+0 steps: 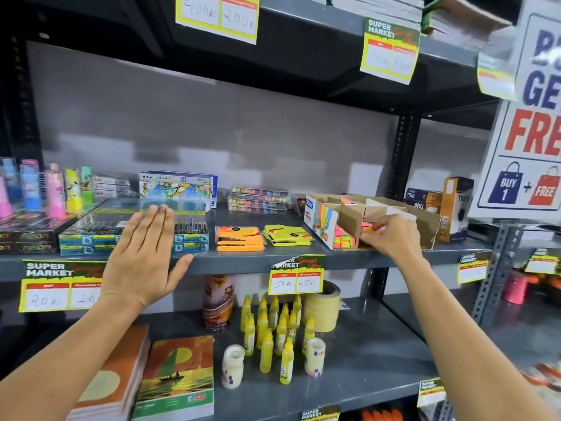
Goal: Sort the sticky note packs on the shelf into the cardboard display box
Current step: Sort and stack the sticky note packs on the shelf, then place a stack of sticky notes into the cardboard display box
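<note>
Right hand on boxed pack

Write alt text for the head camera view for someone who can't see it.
A person's right hand tucks a pink sticky note pack into a cardboard display box on a grey shop shelf. The left hand hovers open, empty. Orange packs and yellow packs wait beside the box.
</note>
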Motion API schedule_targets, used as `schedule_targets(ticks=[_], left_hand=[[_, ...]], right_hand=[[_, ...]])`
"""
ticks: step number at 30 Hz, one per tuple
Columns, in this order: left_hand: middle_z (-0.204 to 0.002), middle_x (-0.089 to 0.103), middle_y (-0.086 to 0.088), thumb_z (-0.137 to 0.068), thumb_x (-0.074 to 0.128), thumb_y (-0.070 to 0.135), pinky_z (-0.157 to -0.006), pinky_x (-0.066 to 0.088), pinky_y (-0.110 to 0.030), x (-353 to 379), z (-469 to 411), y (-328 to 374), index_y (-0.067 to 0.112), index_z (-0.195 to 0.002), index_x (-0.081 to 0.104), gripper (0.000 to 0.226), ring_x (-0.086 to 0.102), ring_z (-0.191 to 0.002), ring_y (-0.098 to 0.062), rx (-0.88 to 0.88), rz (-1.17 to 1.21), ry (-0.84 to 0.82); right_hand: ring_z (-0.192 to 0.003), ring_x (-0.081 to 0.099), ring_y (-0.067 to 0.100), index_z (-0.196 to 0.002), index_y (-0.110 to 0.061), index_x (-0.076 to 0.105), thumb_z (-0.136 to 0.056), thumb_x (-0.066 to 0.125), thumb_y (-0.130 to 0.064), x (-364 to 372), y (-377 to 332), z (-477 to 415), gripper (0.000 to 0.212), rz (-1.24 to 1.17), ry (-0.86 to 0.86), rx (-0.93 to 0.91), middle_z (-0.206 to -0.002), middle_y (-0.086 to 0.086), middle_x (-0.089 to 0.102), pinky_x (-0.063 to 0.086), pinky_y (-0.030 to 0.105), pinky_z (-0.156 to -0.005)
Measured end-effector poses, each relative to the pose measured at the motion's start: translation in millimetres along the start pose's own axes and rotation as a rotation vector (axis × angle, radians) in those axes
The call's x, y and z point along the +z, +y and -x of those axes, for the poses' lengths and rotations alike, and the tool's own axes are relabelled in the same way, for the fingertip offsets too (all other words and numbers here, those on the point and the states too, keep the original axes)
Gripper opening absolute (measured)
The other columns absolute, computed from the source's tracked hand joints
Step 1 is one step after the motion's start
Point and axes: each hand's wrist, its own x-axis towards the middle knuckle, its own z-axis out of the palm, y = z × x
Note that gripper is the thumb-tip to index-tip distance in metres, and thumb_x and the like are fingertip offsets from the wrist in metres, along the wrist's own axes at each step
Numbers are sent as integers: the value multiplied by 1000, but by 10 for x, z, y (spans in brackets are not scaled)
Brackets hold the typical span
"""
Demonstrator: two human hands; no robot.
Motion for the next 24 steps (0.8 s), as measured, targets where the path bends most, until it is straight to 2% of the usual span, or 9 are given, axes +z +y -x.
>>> schedule_targets(ticks=[3,7,15,22,24], left_hand=[[-143,42,-34,-98,24,51,-121,16,-47,1,-2,5,-13,-144,31,79,38,-137,-44,-1,-2,4],[-143,42,-34,-98,25,51,-121,17,-48,3,5,-3,-13,-144,31,79,38,-138,-44,2,-6,1],[-144,41,-34,-97,26,51,-120,19,-49,12,0,0,-13,-145,30,79,37,-138,-43,-4,5,-10],[-144,41,-34,-98,25,51,-120,19,-49,7,3,6,-13,-145,30,80,37,-138,-44,-8,19,-19],[-145,40,-34,-97,24,51,-120,19,-50,7,1,6,-13,-145,30,80,36,-139,-44,-8,23,-26]], right_hand=[[-75,56,23,-91,-7,75,-74,76,-30,41,11,27,29,71,7,-14,-89,15,73,46,29,-67],[-86,65,31,-98,-10,74,-76,72,-36,62,22,49,34,129,8,-31,-92,13,73,51,32,-69],[-90,66,30,-101,-15,73,-76,68,-46,60,76,89,40,170,-39,-32,-96,9,73,49,30,-67],[-102,64,29,-115,-15,69,-81,67,-45,-28,120,79,46,87,-143,-54,-107,9,72,51,34,-80],[-100,63,29,-114,-16,69,-84,65,-43,-70,102,105,41,58,-107,-68,-106,9,72,50,34,-80]])
